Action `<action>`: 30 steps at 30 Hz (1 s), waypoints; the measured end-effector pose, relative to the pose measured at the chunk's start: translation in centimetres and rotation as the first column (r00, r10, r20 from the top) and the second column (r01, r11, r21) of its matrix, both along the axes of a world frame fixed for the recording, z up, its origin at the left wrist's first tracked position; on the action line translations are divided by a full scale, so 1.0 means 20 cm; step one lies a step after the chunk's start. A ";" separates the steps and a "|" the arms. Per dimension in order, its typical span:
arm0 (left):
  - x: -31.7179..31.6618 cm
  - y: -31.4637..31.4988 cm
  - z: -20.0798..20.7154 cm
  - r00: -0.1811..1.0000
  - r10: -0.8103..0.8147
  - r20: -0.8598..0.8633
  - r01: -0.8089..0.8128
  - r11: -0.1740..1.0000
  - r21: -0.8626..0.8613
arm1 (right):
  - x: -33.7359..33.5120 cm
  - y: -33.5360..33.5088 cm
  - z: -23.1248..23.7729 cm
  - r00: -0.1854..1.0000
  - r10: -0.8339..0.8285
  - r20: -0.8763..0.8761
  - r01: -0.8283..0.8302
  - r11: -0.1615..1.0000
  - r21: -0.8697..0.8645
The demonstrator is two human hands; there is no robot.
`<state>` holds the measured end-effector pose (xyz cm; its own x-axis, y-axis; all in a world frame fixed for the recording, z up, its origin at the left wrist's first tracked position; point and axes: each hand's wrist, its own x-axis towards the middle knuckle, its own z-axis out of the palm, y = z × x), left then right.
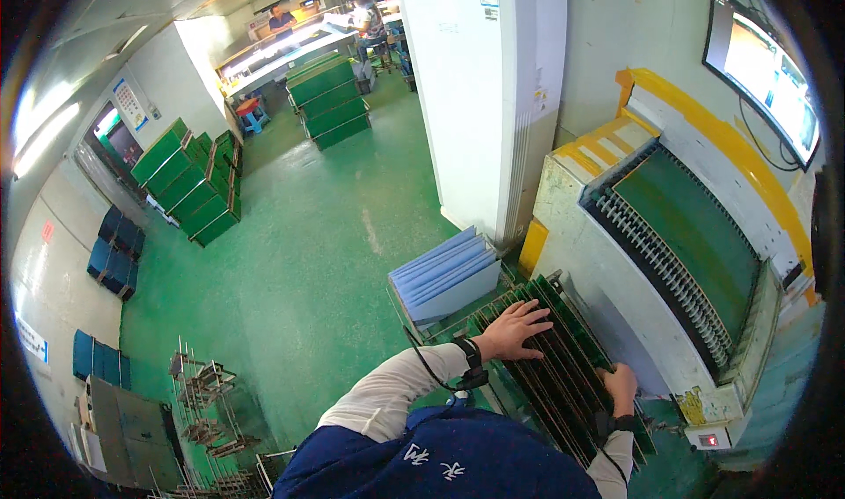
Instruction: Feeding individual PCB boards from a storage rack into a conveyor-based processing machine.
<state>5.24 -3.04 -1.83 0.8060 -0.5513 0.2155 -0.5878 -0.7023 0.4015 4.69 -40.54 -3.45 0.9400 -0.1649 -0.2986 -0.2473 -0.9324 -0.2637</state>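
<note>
Several thin green circuit boards stand on edge, side by side, in a rack in front of me. My left hand lies over their top edges toward the far end, its fingers spread and gripping nothing. At the near right of the row, my right hand is closed on the edge of the rightmost green board; its fingertips are partly hidden. Just beyond the rack stands a second rack of blue-grey sheets, which neither hand touches.
To the right is a roller conveyor machine with a green board on its rollers. A tall white cabinet stands ahead. Stacks of green boards, metal racks and blue stacks occupy the floor. People sit at a far lit bench.
</note>
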 end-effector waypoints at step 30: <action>0.00 -0.01 0.02 1.000 0.010 -0.005 -0.010 1.000 -0.003 | 0.02 -0.02 -0.03 1.000 0.001 0.029 0.000 1.000 -0.005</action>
<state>5.33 -3.17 -1.38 0.8127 -0.5423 0.2129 -0.5784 -0.7069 0.4071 5.12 -40.99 -4.01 0.9484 -0.1657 -0.2702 -0.2391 -0.9337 -0.2666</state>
